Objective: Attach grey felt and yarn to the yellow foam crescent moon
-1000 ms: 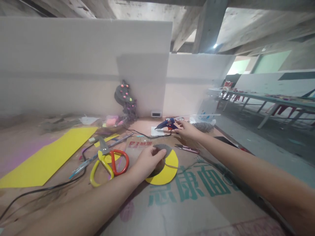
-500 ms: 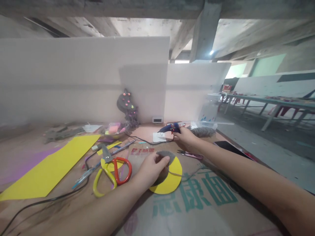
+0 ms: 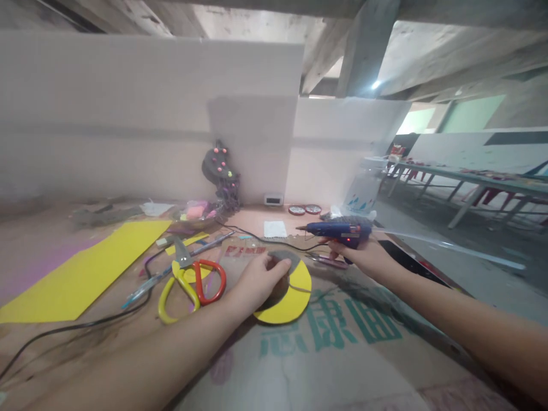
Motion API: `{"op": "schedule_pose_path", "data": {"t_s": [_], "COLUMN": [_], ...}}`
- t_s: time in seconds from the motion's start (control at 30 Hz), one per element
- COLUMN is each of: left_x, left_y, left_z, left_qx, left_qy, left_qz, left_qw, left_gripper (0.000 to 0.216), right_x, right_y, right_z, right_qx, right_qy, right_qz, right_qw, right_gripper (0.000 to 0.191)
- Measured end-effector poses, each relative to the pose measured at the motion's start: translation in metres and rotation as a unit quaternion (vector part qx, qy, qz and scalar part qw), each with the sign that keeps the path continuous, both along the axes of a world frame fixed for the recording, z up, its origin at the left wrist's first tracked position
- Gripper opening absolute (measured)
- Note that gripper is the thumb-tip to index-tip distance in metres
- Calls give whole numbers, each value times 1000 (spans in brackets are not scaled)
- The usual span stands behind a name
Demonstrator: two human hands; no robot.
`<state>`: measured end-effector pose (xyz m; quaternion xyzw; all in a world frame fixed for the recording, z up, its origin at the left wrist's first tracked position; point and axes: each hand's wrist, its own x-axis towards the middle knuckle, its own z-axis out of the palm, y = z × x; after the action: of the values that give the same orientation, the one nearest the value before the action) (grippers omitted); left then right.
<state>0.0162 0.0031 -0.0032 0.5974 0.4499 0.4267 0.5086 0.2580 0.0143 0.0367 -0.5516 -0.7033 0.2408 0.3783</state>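
My right hand (image 3: 357, 254) grips a blue hot glue gun (image 3: 336, 230), raised over the right side of the table with its nozzle toward the left. A clear glue stick (image 3: 449, 244) juts from its rear. My left hand (image 3: 264, 279) holds a yellow paper disc (image 3: 289, 308) by its upper left part, thumb on top. Grey material (image 3: 287, 258) covers the disc's upper and left part, and a thin grey strand (image 3: 299, 288) crosses its yellow face. The left fingertips are partly hidden. Scissors (image 3: 182, 260) with one red and one yellow handle lie left of that hand.
A long yellow sheet (image 3: 94, 268) lies at the left. Pens (image 3: 149, 288), a black cord (image 3: 77, 328), a white square (image 3: 274, 229) and a purple-handled tool (image 3: 327, 261) are on the table. Behind stand a dark decorated figure (image 3: 218, 165) and a small display (image 3: 273, 200).
My right hand has lifted the glue gun up off the white square and drawn it to the right. My left hand stays on the disc. The view has tilted slightly.
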Motion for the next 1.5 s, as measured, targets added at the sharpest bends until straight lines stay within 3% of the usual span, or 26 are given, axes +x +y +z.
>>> {"op": "schedule_pose_path", "data": {"t_s": [0.23, 0.33, 0.57, 0.7, 0.9, 1.27, 1.5], "left_x": [-4, -4, -5, -8, -7, -5, -5], "left_y": [-1, -2, 3, 3, -1, -6, -5], "left_z": [1, 3, -2, -2, 3, 7, 5], "left_qx": [28, 16, 6, 29, 49, 49, 60], "left_qy": [20, 26, 6, 14, 11, 12, 9], "left_qz": [-13, -2, 30, 40, 50, 45, 38], "left_qw": [999, 1000, 1000, 999, 997, 998, 997], "left_gripper": [25, 26, 29, 31, 27, 23, 21], "right_x": [-5, -7, -6, -9, -8, -14, -13], "right_y": [-37, -38, -42, -42, -39, -45, -41], "right_z": [-17, -19, -24, -24, -29, -22, -23], "right_qx": [-40, -57, -55, -47, -1, -19, -2], "right_qy": [-10, -12, 26, -22, -62, -63, -88], "right_qz": [-10, -15, 83, 100, 69, 42, 77], "right_qw": [999, 998, 995, 994, 996, 997, 993], "right_gripper": [28, 26, 27, 28, 28, 22, 26]}}
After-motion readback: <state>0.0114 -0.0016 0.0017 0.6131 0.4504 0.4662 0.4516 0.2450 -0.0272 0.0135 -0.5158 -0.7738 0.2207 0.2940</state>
